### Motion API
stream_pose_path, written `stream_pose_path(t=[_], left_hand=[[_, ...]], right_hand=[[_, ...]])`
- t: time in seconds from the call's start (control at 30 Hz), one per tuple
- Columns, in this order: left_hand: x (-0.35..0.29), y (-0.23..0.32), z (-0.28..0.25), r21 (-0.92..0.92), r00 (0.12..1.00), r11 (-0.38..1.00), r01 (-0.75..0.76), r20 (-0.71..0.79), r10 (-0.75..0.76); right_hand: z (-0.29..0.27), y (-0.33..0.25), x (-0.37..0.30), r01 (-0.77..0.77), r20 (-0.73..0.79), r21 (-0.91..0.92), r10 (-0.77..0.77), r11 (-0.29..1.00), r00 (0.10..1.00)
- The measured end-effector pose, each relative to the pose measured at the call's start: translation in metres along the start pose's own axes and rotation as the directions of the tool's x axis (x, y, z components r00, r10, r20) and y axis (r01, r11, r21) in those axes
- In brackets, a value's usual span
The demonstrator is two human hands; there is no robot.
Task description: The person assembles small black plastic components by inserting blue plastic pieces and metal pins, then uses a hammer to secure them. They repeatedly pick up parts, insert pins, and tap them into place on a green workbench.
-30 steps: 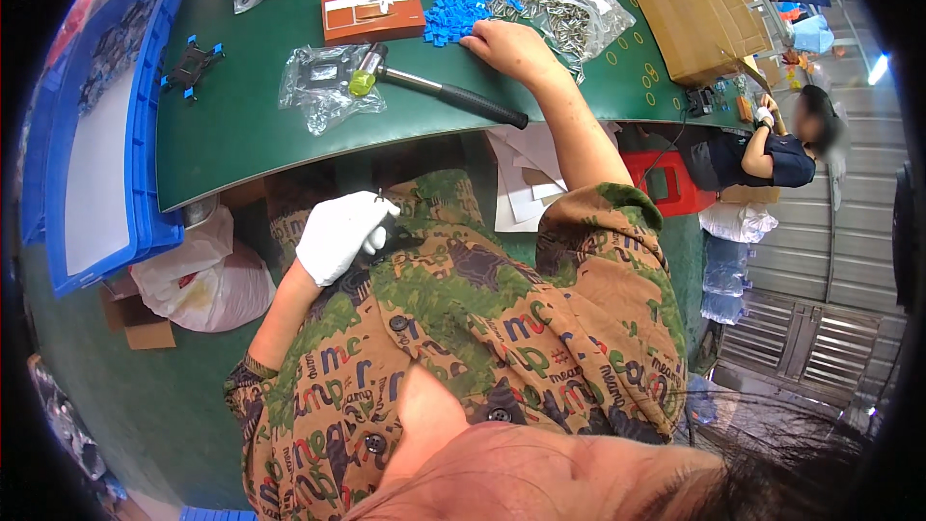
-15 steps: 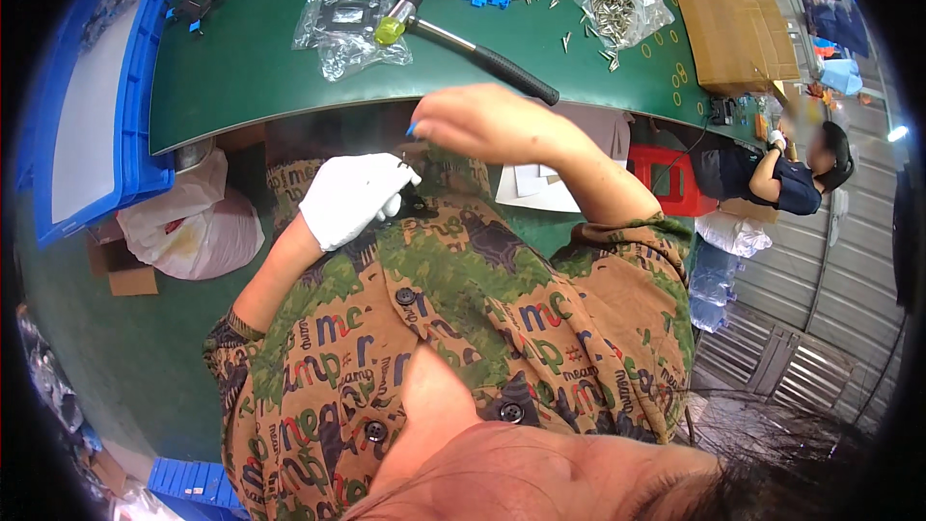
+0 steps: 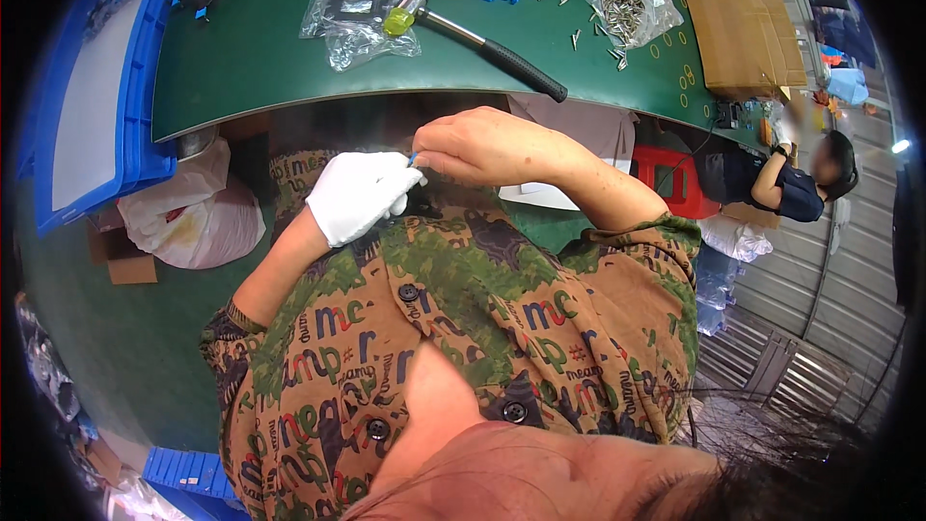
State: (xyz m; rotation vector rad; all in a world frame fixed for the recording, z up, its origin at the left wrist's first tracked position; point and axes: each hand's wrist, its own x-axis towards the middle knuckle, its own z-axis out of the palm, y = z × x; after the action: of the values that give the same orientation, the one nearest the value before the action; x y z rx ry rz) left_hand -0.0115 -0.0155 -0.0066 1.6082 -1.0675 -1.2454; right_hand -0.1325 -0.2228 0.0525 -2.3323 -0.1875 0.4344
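One blue piece between pinched fingers of the right hand; gloved left hand alongside, hold unclear.

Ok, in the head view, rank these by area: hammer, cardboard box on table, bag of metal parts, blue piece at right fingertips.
1. Cardboard box
2. Bag of metal parts
3. Hammer
4. Blue piece, by far smallest

**View from the Head**

The left fisheye camera, worn on the head, faces downward. The shirt is near to it, the left hand and right hand are around the middle, and the green counter lies farther, toward the top.
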Motion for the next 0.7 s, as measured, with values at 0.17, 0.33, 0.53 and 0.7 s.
stream_pose_path(t=[0.17,0.33,0.53,0.7], left_hand=[[-0.001,-0.009,0.007,0.076,0.999,0.996,-0.039,0.015,0.038],[-0.003,-0.005,0.008,-0.129,0.991,0.982,0.137,0.015,-0.136],[-0.009,0.005,-0.008,-0.397,0.983,0.907,0.14,0.162,-0.081],[-0.011,-0.003,-0.043,-0.404,0.998,0.914,0.023,0.06,0.002]], right_hand=[[0.005,-0.006,-0.003,-0.002,0.014,-0.033,0.003,0.999,1.0],[0.018,0.006,-0.003,-0.072,0.017,0.196,0.07,0.978,0.997],[0.032,0.033,0.01,-0.347,0.406,0.752,0.02,0.561,0.914],[0.009,0.017,-0.004,0.019,-0.12,0.475,0.043,0.88,0.992]])
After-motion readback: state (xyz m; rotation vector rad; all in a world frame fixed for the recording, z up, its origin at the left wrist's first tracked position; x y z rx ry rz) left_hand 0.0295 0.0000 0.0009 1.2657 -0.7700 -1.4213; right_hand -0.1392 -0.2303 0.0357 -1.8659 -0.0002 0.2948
